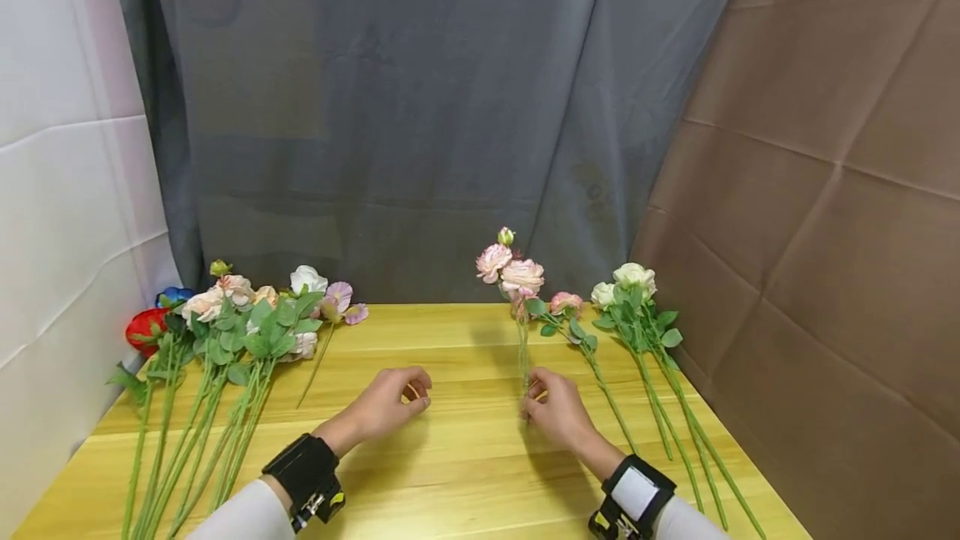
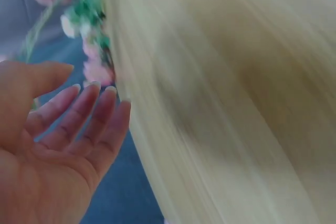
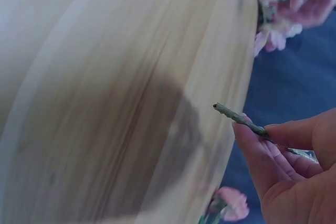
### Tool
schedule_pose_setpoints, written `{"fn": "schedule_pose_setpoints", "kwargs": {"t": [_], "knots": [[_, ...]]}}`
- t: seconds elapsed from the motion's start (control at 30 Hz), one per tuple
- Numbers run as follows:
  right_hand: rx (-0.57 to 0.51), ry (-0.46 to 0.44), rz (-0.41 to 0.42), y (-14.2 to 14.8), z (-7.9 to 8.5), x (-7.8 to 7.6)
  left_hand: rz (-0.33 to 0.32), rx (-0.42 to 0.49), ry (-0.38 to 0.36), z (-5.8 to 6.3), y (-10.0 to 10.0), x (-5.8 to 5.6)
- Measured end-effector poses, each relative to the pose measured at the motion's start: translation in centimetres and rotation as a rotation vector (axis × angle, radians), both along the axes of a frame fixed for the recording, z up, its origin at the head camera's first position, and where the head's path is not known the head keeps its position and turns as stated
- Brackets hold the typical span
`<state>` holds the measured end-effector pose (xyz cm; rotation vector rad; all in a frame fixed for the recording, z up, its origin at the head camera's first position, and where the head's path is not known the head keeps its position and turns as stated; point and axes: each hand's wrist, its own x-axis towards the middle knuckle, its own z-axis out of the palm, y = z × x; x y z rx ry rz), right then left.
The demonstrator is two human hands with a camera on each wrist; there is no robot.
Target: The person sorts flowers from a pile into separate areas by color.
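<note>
My right hand (image 1: 555,408) pinches the green stem of a pink artificial flower spray (image 1: 522,276) between thumb and fingers, holding it upright above the table. Two frilly pink blooms and a small bud top the spray. In the right wrist view the cut end of the stem (image 3: 226,111) sticks out past the fingertips. My left hand (image 1: 390,400) hovers over the middle of the table with nothing in it. Its fingers are loosely bent in the head view, and the left wrist view shows the palm and spread fingertips.
On the left of the wooden table (image 1: 450,473) lie several flowers: a red one (image 1: 146,330), peach ones (image 1: 204,304), a white one (image 1: 307,279) and a purple one (image 1: 339,298). A pink flower (image 1: 566,302) and white roses (image 1: 634,277) lie at the right. Grey cloth (image 1: 390,123) hangs behind.
</note>
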<state>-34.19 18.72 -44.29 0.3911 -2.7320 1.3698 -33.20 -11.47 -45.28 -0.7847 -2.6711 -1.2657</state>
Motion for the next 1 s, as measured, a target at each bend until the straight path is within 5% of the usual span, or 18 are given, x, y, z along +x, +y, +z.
{"fn": "schedule_pose_setpoints", "kwargs": {"t": [0.4,1.0], "knots": [[0.139,0.043,-0.113,4.2,-1.4,-2.4,0.308,-0.111,-0.016,-0.8,-8.0,0.0],[0.352,0.055,-0.19,8.3,-1.5,-3.8,0.457,-0.228,-0.087,-0.4,-10.6,-0.2]]}}
